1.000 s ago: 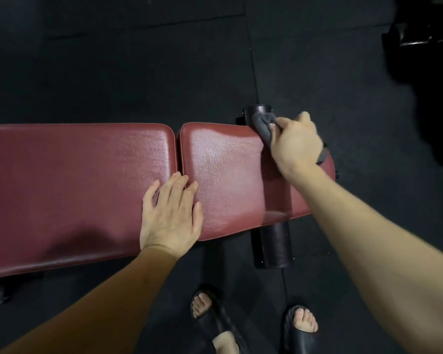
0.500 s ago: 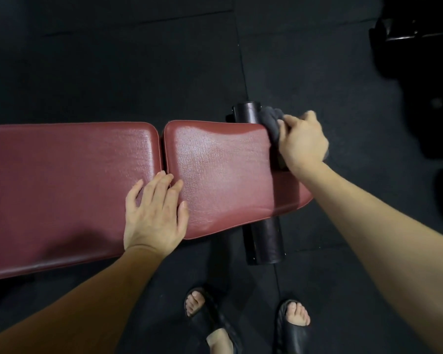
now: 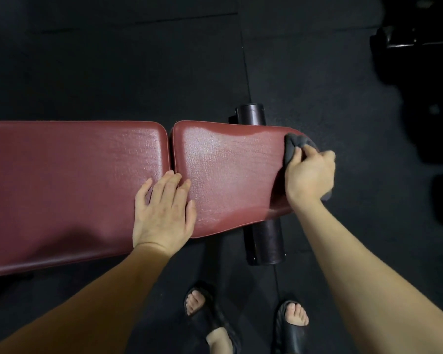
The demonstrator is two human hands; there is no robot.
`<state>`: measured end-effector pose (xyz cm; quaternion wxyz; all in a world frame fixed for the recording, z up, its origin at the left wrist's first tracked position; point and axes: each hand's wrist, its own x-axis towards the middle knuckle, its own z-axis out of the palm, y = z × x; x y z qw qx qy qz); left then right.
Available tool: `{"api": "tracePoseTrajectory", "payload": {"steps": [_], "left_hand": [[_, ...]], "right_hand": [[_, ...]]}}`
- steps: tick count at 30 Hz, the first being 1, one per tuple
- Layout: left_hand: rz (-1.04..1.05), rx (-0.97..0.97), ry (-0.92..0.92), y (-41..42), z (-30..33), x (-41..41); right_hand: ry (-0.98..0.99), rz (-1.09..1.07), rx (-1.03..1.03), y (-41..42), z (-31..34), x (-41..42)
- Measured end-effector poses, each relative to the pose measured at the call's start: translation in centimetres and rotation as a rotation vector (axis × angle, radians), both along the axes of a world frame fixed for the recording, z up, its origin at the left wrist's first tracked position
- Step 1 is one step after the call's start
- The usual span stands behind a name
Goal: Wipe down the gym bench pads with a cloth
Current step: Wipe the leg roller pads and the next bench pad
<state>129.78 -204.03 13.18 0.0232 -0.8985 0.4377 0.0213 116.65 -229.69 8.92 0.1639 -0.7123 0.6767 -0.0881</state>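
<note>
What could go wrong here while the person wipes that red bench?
The right hand grips the bunched dark cloth at the rounded end of the short pad; a stroke further could slip off the edge. The left hand lies flat across the gap between the short pad and the long pad, so that strip may go unwiped. Open sandals stand close to the black roller, which toes might bump.

black rubber floor (image 3: 113, 72), black sandals (image 3: 292, 330)
</note>
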Motion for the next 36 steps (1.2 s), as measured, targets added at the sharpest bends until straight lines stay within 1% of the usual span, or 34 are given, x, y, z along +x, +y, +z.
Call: {"api": "tracePoseTrajectory", "payload": {"steps": [4, 7, 9, 11, 12, 13, 16, 18, 20, 22, 24, 26, 28, 30, 32, 34, 36], "left_hand": [[0.002, -0.014, -0.019, -0.1, 0.0, 0.0], [-0.007, -0.037, -0.040, 0.0, -0.2, -0.1], [-0.014, -0.051, -0.053, 0.0, -0.3, -0.1], [-0.010, -0.058, -0.055, 0.0, -0.2, -0.1], [-0.007, -0.055, -0.054, 0.0, -0.2, -0.1], [-0.005, -0.051, -0.053, 0.0, -0.2, -0.1], [-0.007, -0.042, -0.049, 0.1, -0.3, -0.1], [-0.011, -0.038, -0.048, 0.1, -0.4, -0.2], [-0.009, -0.028, -0.044, 0.1, -0.4, -0.2], [-0.006, -0.029, -0.046, 0.1, -0.4, -0.2], [-0.014, -0.049, -0.053, 0.2, -0.5, -0.3], [-0.022, -0.072, -0.064, 0.3, -0.7, -0.3], [-0.027, -0.070, -0.062, 0.3, -0.6, -0.3], [-0.018, -0.075, -0.052, 0.3, -0.5, -0.3], [-0.006, -0.096, -0.030, 0.2, -0.3, -0.3], [0.007, -0.152, 0.003, 0.1, -0.2, -0.3], [0.051, -0.266, 0.046, 0.4, 0.1, -0.3]], "right_hand": [[-0.082, 0.182, -0.080, 3.4, 1.4, 6.3], [-0.183, 0.455, -0.120, 7.3, 2.6, 10.8], [-0.211, 0.677, -0.134, 8.3, 2.9, 11.3], [-0.197, 0.810, -0.168, 6.3, 2.4, 8.7], [-0.160, 0.806, -0.166, 4.5, 1.8, 6.6], [-0.114, 0.744, -0.150, 2.5, 1.1, 4.2], [-0.013, 0.402, -0.082, -2.4, -0.1, -2.1], [0.009, 0.239, -0.085, -2.5, -0.6, -2.1], [0.000, 0.168, -0.095, -1.1, -0.3, 0.8], [-0.081, 0.263, -0.106, 0.9, 0.5, 5.1], [-0.177, 0.475, -0.152, 3.2, 1.4, 9.5], [-0.231, 0.664, -0.204, 5.0, 2.1, 12.2], [-0.290, 0.788, -0.231, 5.9, 2.4, 11.4], [-0.331, 0.935, -0.214, 7.1, 2.5, 8.0], [-0.336, 1.028, -0.196, 8.4, 2.4, 3.9], [-0.325, 1.039, -0.160, 9.1, 2.4, 2.3], [-0.306, 0.990, -0.162, 8.6, 2.4, 4.3]]}}
